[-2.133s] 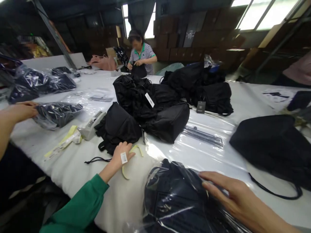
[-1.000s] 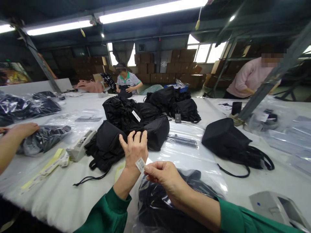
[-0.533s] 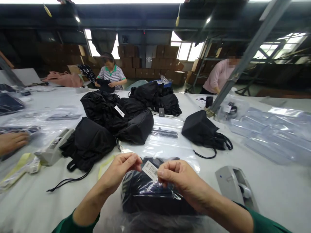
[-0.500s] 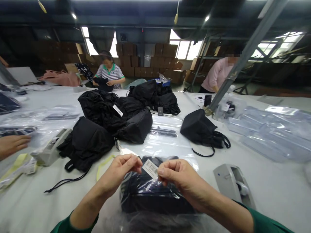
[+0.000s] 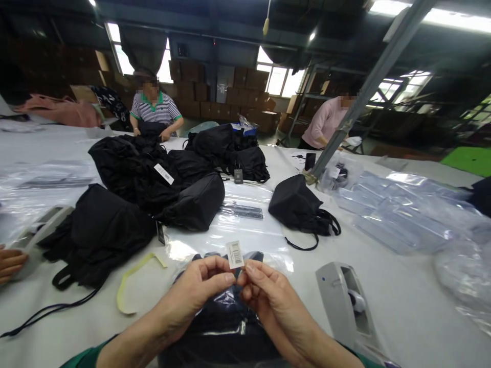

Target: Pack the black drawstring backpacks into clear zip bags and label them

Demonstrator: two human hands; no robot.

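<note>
A small white barcode label (image 5: 235,254) stands nearly upright between my two hands. My left hand (image 5: 209,278) pinches at its lower left edge with thumb and forefinger. The fingertips of my right hand (image 5: 264,286) are closed at its lower right corner, close to the left thumb. Beneath both hands lies a dark item in a clear plastic bag (image 5: 230,337), partly hidden by my forearms. Just past it, flat clear plastic bags (image 5: 245,232) are spread on the white table (image 5: 146,332).
Black drawstring backpacks (image 5: 126,174) are heaped ahead and left; another backpack (image 5: 297,204) lies right. A grey tape dispenser (image 5: 343,301), a yellow strip (image 5: 126,286) and clear plastic sheets (image 5: 402,209) lie around. At left is another person's hand (image 5: 9,263). Two co-workers stand across; a metal post (image 5: 364,97) rises right.
The barcode label has turned from slanted to nearly upright, and my hands have come together at it. The view has shifted right. The co-worker in stripes has lowered a dark item.
</note>
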